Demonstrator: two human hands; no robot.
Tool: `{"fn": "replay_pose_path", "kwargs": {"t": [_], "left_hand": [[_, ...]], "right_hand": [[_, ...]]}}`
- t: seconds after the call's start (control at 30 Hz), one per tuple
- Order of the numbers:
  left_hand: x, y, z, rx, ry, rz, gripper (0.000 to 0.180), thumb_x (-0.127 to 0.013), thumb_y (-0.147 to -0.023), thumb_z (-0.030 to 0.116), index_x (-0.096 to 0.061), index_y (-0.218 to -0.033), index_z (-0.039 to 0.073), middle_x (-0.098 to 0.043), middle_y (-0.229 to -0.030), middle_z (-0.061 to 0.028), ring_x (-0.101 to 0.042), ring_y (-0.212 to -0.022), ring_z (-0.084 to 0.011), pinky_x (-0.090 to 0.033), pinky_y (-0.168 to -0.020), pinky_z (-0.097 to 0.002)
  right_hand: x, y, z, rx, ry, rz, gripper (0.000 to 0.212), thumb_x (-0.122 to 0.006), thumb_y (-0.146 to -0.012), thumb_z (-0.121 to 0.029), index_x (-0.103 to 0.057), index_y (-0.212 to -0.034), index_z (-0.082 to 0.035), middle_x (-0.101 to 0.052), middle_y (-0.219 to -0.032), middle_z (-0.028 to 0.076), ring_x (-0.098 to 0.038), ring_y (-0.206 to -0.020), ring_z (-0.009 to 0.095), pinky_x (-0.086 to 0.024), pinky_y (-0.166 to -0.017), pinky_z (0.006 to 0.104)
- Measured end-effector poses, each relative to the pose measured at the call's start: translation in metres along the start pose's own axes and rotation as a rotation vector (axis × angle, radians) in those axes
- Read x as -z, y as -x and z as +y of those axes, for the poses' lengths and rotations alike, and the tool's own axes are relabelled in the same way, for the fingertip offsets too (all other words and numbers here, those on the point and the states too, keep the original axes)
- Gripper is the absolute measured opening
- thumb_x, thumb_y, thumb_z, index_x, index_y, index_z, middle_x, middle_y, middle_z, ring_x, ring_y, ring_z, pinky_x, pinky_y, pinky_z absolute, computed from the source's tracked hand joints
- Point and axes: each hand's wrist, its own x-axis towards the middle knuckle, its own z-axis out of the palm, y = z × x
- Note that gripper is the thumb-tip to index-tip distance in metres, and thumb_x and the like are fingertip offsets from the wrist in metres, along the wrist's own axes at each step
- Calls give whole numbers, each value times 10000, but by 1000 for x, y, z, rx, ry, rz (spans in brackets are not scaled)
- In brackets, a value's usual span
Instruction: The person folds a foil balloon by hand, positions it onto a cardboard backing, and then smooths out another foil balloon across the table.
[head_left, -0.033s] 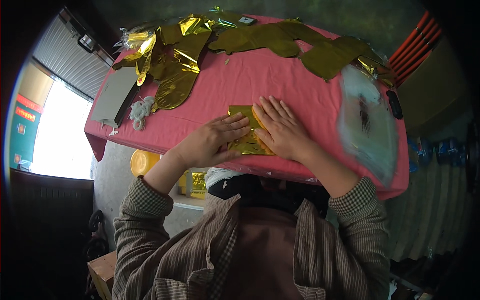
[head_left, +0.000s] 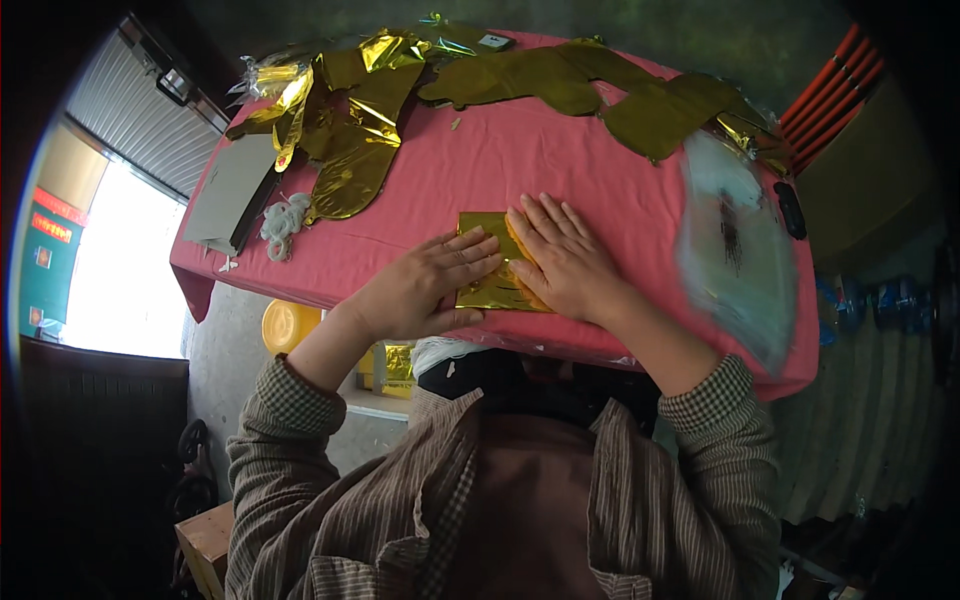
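where fingers (head_left: 462,256) lie, the gold foil (head_left: 494,288) is partly hidden.

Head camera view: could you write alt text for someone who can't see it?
A person's left hand lies on a gold foil piece and the right hand on something orange at its right side, on a pink-covered table. Larger gold foil shapes spread along the far side; white cord lies left, clear plastic right.

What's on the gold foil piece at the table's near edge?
On the gold foil piece, your left hand lies on the left side, and an orange cloth-like piece is on the right, partly under your right hand. Foil beneath them can't be seen.
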Motion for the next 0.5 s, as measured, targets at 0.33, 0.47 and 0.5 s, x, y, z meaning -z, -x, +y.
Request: {"fn": "replay_pose_path", "kwargs": {"t": [0.33, 0.47, 0.5], "left_hand": [[17, 20, -19, 411, 782, 110, 432, -542, -854, 50, -465, -1277, 3, -502, -1292, -95, -459, -1192, -175, -344, -1014, -312], [5, 17, -30, 435, 610, 344, 282, -494, -871, -4, -566, -1143, 1, -581, -1166, -92, -542, -1076, -162, -406, -942, -277], [4, 14, -31, 395, 474, 402, 257, -507, -862, -2, -586, -1107, 4, -600, -1122, -105, -566, -1045, -184, -426, -917, -278]], "right_hand": [[3, -1, -2, -3, 25, -7, 671, -418, -899, -452, -252, -1407, -47, -231, -1459, 172, -180, -1366, 308, -119, -1119, 417], [2, -1, -3, 1, 31, -5, 670, -412, -899, -458, -261, -1402, -43, -232, -1457, 174, -184, -1364, 312, -119, -1119, 421], [2, -1, -3, 0, 39, -11, 668, -412, -898, -458, -263, -1400, -42, -233, -1457, 174, -185, -1363, 314, -119, -1118, 422]]}}
